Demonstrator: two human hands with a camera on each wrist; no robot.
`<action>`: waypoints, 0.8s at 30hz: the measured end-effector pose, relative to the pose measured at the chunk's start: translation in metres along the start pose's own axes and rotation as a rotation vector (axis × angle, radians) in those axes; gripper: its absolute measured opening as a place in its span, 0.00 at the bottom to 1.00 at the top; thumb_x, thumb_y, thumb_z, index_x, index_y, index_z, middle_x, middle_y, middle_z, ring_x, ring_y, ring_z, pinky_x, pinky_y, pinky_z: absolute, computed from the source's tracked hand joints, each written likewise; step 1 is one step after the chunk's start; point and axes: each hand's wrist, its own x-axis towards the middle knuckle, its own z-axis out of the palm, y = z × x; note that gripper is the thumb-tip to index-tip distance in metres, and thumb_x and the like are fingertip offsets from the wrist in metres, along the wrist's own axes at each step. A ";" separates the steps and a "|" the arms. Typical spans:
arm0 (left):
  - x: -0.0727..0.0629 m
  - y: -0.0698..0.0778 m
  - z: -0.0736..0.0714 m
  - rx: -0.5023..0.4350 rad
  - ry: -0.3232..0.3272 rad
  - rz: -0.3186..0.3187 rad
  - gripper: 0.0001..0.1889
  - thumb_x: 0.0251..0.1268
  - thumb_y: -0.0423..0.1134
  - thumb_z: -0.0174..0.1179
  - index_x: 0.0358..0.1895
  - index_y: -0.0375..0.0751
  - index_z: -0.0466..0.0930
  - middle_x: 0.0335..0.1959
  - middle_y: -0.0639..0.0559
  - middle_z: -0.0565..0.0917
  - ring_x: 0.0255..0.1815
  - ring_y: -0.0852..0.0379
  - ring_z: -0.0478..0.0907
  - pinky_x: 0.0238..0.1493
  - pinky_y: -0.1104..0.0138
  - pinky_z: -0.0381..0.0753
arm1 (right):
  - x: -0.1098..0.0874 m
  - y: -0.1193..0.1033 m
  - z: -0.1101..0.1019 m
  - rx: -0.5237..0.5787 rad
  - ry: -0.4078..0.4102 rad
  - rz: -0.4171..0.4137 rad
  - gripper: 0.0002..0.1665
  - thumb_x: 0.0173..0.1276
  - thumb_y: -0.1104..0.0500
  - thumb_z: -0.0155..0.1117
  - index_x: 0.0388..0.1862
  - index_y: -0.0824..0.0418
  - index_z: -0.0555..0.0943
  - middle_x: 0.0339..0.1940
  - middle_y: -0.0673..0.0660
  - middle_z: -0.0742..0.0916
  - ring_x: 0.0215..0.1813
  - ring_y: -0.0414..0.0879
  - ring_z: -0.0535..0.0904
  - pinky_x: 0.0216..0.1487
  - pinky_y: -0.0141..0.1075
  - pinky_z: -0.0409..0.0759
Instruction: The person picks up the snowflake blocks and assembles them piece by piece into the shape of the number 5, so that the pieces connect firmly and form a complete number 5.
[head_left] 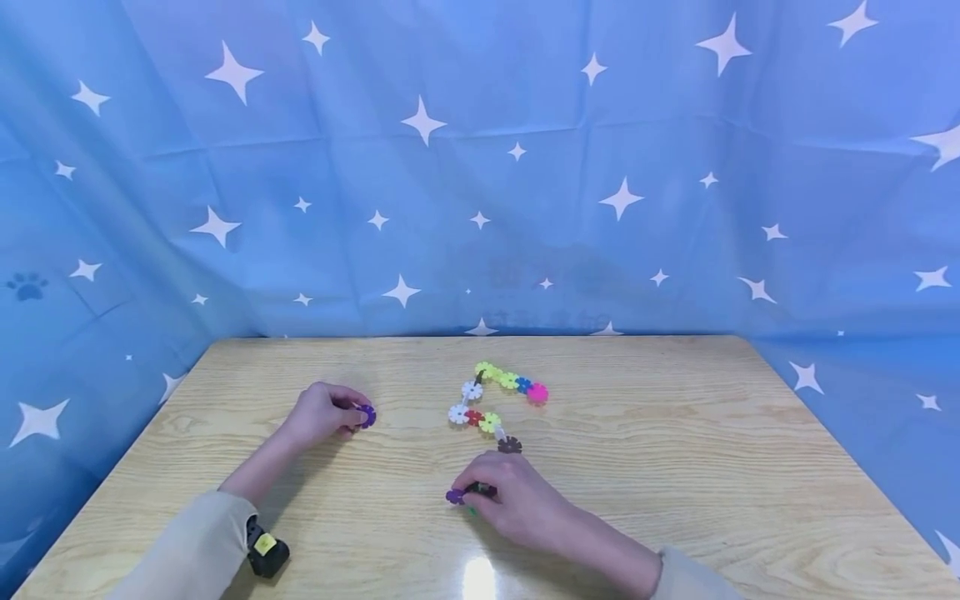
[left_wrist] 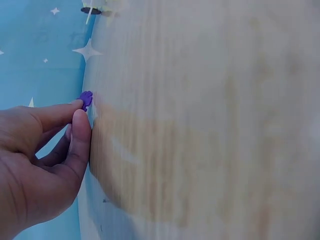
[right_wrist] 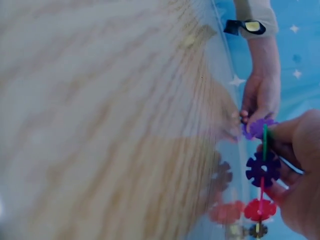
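My left hand is over the left part of the table, pinching a purple interlocking disc between thumb and fingers. The left wrist view shows this purple disc at the fingertips. Near the front middle, my right hand grips a short row of notched discs, with a purple disc at its left end. Seen from the right wrist, that row has a purple disc, a green disc edge-on and a dark disc. Its rest is hidden by the fingers.
A bent chain of joined discs lies beyond my right hand, from a pink disc through a white disc and a red disc to a dark brown disc. A blue star-patterned curtain hangs behind the wooden table.
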 end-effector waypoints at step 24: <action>-0.043 0.025 0.051 -0.249 -0.370 0.109 0.11 0.62 0.22 0.63 0.47 0.20 0.82 0.31 0.41 0.85 0.26 0.55 0.83 0.31 0.62 0.89 | 0.003 -0.001 0.002 -0.008 -0.004 0.067 0.08 0.66 0.68 0.71 0.42 0.57 0.89 0.40 0.44 0.88 0.43 0.32 0.81 0.44 0.27 0.82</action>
